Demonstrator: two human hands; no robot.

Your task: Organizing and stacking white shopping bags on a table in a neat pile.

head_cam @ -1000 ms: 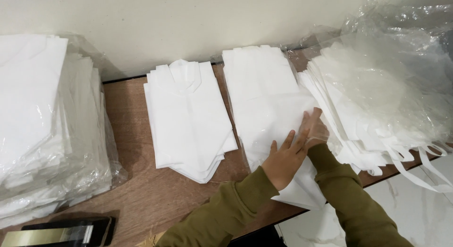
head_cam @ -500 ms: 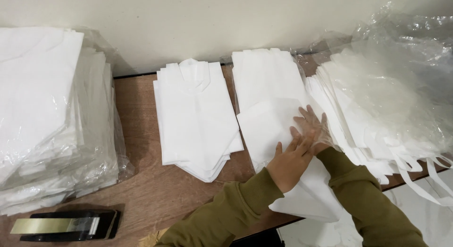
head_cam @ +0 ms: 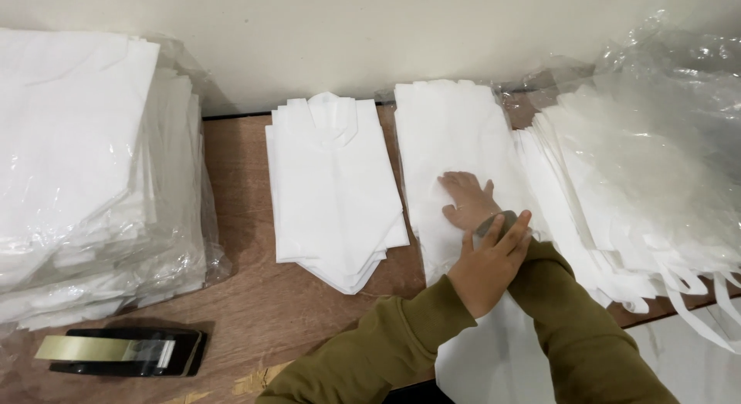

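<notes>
My right hand (head_cam: 465, 201) lies flat, fingers spread, on the top white folded piece of the middle stack (head_cam: 451, 134). That piece hangs over the table's front edge toward me. My left hand (head_cam: 488, 263) reaches across from the lower left. Its fingers are stretched out and rest over my right wrist, just above the same white piece. Neither hand grips anything. Both arms are in olive-green sleeves.
A second stack of white folded pieces (head_cam: 333, 196) lies left of my hands on the wooden table (head_cam: 247, 296). A tall plastic-wrapped white pile (head_cam: 85, 165) fills the left. Loose white pieces with straps under clear plastic (head_cam: 641, 165) fill the right. A black tape dispenser (head_cam: 127, 350) sits front left.
My right hand slid left and farther up the white piece, which now lies flatter on the stack. My left hand followed and now rests over the right wrist.
</notes>
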